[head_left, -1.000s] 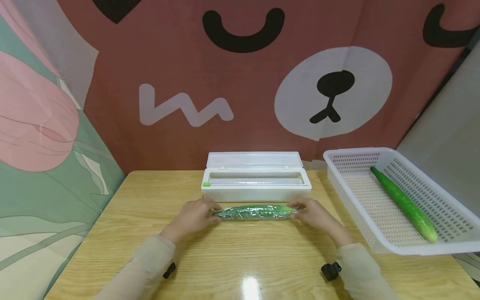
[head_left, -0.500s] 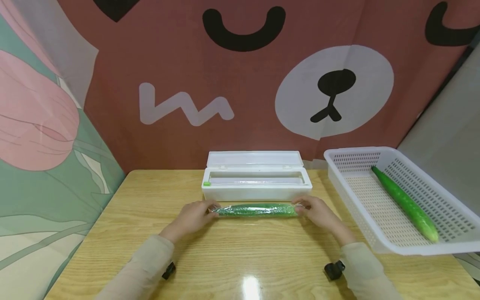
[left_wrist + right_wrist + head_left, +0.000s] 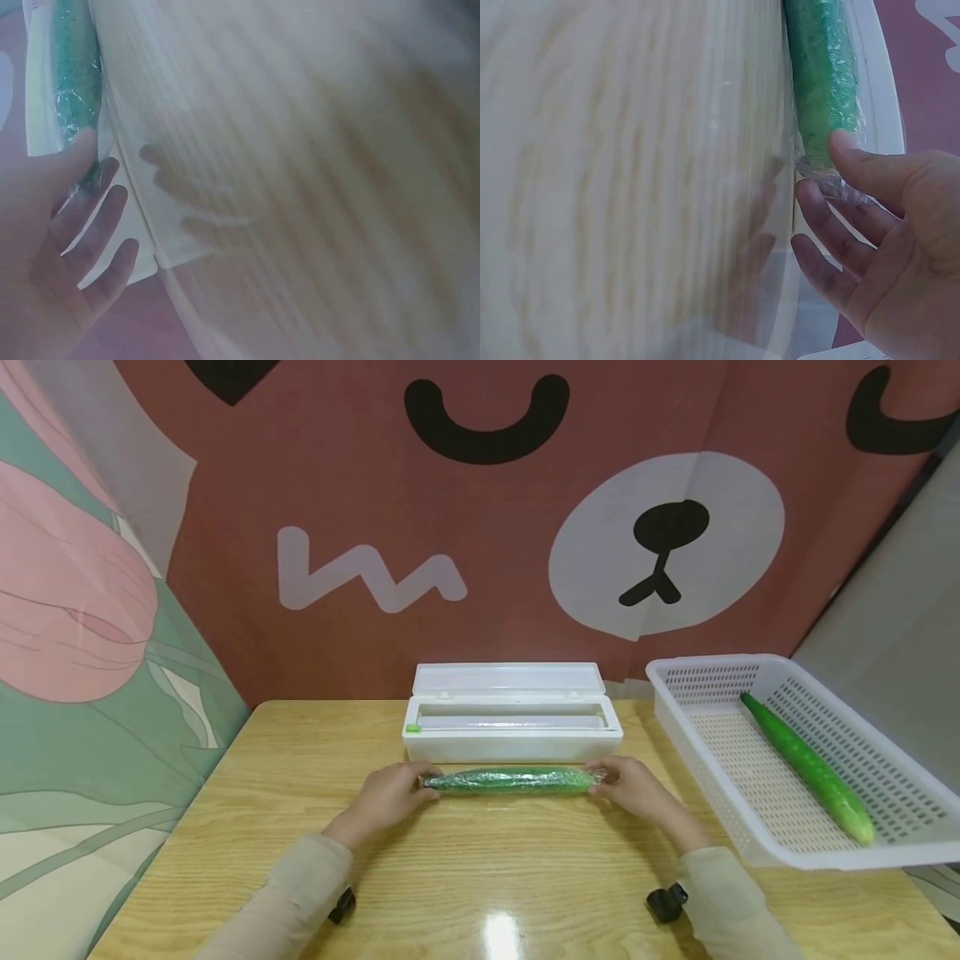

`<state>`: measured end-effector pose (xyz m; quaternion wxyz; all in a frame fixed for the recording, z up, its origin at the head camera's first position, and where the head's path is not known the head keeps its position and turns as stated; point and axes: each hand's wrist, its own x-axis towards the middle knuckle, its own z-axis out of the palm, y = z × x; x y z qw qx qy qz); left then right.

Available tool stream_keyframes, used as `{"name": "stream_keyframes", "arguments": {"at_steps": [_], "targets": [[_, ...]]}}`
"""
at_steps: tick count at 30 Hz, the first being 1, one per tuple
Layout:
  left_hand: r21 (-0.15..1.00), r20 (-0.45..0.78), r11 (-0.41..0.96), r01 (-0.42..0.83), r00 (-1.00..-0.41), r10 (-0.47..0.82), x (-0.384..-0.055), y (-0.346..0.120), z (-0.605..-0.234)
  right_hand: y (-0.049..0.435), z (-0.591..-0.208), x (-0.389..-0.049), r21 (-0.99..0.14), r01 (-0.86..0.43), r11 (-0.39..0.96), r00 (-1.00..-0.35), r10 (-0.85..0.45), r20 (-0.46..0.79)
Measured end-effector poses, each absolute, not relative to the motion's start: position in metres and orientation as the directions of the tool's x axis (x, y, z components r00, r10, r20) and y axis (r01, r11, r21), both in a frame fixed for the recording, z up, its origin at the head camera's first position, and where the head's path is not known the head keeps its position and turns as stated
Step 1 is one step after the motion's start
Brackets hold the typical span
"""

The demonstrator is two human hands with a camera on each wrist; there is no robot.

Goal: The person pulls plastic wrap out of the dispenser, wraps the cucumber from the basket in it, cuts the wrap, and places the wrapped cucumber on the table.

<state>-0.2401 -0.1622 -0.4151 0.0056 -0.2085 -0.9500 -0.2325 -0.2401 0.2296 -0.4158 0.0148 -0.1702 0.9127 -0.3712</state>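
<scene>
A cucumber point(image 3: 513, 779) covered in shiny clear plastic film lies crosswise in front of the white film box. My left hand point(image 3: 390, 792) pinches its narrow, darker left end between thumb and fingers. At the paler right end, my right hand point(image 3: 633, 789) pinches the bunched film just past the tip. The left wrist view shows the left thumb on the wrapped end of the cucumber point(image 3: 77, 67), the other fingers spread below. In the right wrist view, crumpled film point(image 3: 829, 180) sticks out between the thumb and fingertips of the right hand point(image 3: 900, 240).
Behind the cucumber stands the white film box point(image 3: 513, 748), lid raised, with a roll inside and a green slider point(image 3: 413, 728) at its left. A white plastic basket point(image 3: 708, 777) at the right holds an unwrapped cucumber point(image 3: 810, 768). All rest on a wooden table point(image 3: 480, 868).
The cucumber has turned a little and sits slightly farther back. Loose film along its near side looks tighter. My right hand has shifted slightly right; both hands stay at the ends.
</scene>
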Motion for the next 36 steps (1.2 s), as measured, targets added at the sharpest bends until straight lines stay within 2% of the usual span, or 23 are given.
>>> {"name": "stream_keyframes", "arguments": {"at_steps": [16, 25, 36], "targets": [[0.436, 0.121, 0.800, 0.412, -0.908, 0.401, -0.2375, -0.1634, -0.4142, 0.2312, -0.4150, -0.2421, -0.665, -0.319, 0.675, -0.938, -0.326, 0.119], [0.461, 0.095, 0.798, 0.388, -0.916, 0.390, -0.2402, -0.1640, -0.4167, 0.2294, -0.4147, -0.2405, -0.744, -0.233, 0.626, -0.962, -0.262, 0.081], [0.525, 0.088, 0.784, 0.332, -0.937, 0.338, -0.2375, -0.1647, -0.4169, 0.2319, -0.4175, -0.2398, -0.727, -0.198, 0.658, -0.966, -0.258, 0.029]]}}
